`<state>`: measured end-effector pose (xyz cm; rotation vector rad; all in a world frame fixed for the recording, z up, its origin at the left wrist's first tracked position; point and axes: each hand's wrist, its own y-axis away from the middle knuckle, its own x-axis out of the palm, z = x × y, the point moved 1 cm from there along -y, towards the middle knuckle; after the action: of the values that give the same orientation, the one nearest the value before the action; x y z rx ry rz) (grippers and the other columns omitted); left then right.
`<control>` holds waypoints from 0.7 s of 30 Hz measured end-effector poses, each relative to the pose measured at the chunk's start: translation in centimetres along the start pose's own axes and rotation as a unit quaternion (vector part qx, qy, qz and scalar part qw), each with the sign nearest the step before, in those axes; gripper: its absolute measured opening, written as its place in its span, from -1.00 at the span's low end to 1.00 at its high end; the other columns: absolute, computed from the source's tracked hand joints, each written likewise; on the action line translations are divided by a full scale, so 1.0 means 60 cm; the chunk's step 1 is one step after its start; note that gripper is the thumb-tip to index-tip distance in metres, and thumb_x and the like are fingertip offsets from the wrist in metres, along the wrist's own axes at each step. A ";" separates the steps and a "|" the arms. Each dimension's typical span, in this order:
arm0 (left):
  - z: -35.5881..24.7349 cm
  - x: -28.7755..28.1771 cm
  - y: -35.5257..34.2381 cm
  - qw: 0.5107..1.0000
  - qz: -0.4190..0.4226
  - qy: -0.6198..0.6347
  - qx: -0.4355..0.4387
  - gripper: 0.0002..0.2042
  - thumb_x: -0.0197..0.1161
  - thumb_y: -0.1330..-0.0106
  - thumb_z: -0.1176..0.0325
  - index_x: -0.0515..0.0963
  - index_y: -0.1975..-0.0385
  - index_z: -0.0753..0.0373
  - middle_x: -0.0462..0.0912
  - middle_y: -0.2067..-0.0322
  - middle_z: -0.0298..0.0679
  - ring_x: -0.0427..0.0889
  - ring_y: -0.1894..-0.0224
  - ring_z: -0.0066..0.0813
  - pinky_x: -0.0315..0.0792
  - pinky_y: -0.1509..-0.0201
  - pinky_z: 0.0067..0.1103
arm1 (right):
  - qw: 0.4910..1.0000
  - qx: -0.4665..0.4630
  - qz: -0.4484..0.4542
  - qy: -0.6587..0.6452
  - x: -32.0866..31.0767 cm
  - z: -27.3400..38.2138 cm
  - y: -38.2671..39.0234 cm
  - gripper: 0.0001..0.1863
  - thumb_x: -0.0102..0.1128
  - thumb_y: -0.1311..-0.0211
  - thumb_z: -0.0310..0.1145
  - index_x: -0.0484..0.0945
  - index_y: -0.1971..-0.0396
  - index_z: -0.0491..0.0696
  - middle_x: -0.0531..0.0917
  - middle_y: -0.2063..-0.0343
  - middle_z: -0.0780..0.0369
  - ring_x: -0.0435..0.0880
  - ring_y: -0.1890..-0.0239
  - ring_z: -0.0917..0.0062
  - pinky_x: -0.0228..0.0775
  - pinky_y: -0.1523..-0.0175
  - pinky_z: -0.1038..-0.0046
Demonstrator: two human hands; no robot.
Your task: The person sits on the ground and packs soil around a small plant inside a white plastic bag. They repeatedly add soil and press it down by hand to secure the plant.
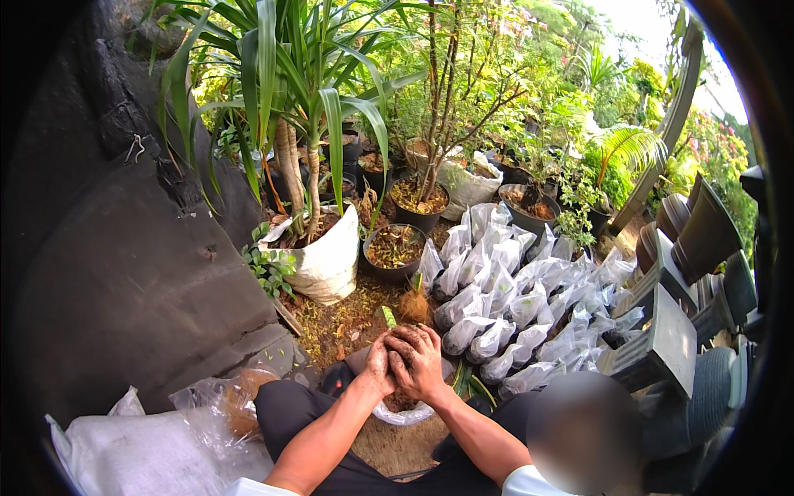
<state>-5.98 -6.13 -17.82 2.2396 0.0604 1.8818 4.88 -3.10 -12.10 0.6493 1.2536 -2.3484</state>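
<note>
My left hand (pixel 379 368) and my right hand (pixel 418 360), both soil-smeared, are closed together above an open white plastic bag (pixel 405 417) with dark soil in it; what lies inside their fingers is hidden. A short green leaf piece (pixel 389 315) shows just beyond my fingertips. Behind them is a brown fibrous clump (pixel 413 307) with a green leaf. Long yellow-edged green leaves (pixel 470 388) lie beside the bag on the right.
Several small filled plastic bags (pixel 504 306) cover the right ground. Potted plants (pixel 393 248) and a white sack planter (pixel 318 269) stand behind. Stacked dark pots (pixel 703 248) line the right; black sheeting (pixel 141 289) and white sacks (pixel 149 446) lie left.
</note>
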 end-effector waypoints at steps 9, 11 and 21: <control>0.008 -0.003 -0.001 0.995 0.079 0.058 -0.029 -0.71 -0.16 -0.48 0.14 0.48 0.18 0.16 0.60 0.23 -0.28 0.64 0.18 -0.45 0.57 0.04 -0.54 | 0.996 -0.075 -0.039 -0.041 0.001 -0.001 0.001 -0.69 0.25 -0.03 -0.45 0.62 0.15 -0.09 0.64 0.14 0.09 0.60 0.07 0.16 0.40 -0.08 0.12; 0.009 0.006 0.005 0.999 -0.024 0.012 -0.019 -0.68 -0.14 -0.49 0.08 0.49 0.16 0.14 0.61 0.23 -0.29 0.64 0.17 -0.46 0.58 0.05 -0.55 | 0.996 -0.031 -0.055 -0.059 0.003 -0.002 0.001 -0.76 0.20 -0.06 -0.51 0.62 0.22 -0.13 0.65 0.20 0.06 0.61 0.13 0.12 0.43 -0.04 0.14; 0.013 0.003 -0.011 0.993 0.037 0.103 -0.040 -0.69 -0.12 -0.47 0.12 0.51 0.28 0.18 0.60 0.27 -0.30 0.61 0.26 -0.46 0.54 0.06 -0.55 | 0.999 -0.036 0.012 0.030 -0.012 0.030 0.003 -0.67 0.27 -0.05 -0.35 0.62 0.12 0.02 0.59 0.01 0.17 0.52 -0.12 0.24 -0.06 -0.39 -0.04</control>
<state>-5.11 -5.57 -17.90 2.0161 -0.0655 2.1081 5.17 -4.64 -10.94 0.7125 1.3429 -2.2688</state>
